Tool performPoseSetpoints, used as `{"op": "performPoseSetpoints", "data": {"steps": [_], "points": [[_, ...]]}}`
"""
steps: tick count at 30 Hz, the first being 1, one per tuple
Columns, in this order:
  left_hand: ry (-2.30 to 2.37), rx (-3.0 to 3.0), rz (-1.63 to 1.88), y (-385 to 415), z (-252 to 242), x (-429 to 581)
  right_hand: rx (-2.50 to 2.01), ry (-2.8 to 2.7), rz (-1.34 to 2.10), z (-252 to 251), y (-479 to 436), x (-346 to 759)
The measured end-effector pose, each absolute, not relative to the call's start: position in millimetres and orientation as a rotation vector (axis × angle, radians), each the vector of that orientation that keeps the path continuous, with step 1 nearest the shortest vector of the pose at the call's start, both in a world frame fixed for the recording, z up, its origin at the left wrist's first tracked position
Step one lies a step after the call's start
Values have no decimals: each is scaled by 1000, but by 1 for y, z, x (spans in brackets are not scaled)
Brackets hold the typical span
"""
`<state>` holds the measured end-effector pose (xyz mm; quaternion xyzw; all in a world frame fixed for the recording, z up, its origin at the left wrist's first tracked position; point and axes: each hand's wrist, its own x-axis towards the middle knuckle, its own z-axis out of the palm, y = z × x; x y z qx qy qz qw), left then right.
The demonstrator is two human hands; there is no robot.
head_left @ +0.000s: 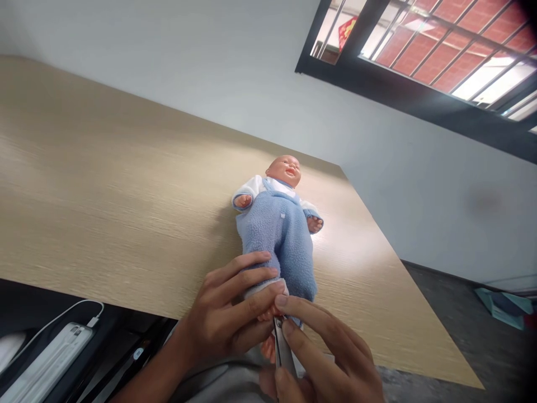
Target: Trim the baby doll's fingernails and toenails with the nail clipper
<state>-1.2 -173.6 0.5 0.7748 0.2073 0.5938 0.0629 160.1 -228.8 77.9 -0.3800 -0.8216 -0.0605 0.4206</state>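
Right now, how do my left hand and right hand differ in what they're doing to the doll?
The left hand wraps its fingers around the doll at its lower leg, on the blue fleece; the right hand pinches a metal nail clipper between thumb and fingers. The left hand comes in from the left, the right hand from below right. Both meet at the doll's foot, near the table front edge.

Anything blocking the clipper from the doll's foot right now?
Nothing visible does: the right hand holds the clipper with its tip right at the doll's foot, which the left hand steadies.
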Motion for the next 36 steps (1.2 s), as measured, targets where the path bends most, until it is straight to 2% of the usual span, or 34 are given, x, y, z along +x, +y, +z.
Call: {"op": "performPoseSetpoints", "data": {"steps": [10,21,36], "points": [[610,2279,1791,-173,5,0,-748,-2060,-34,42,-236,188],[568,2268,1837,-171,2,1,-870,-2099,-18,67,-235,177],[566,2281,1808,-171,3,-1,-1004,-2086,-134,58,-236,171]]}}
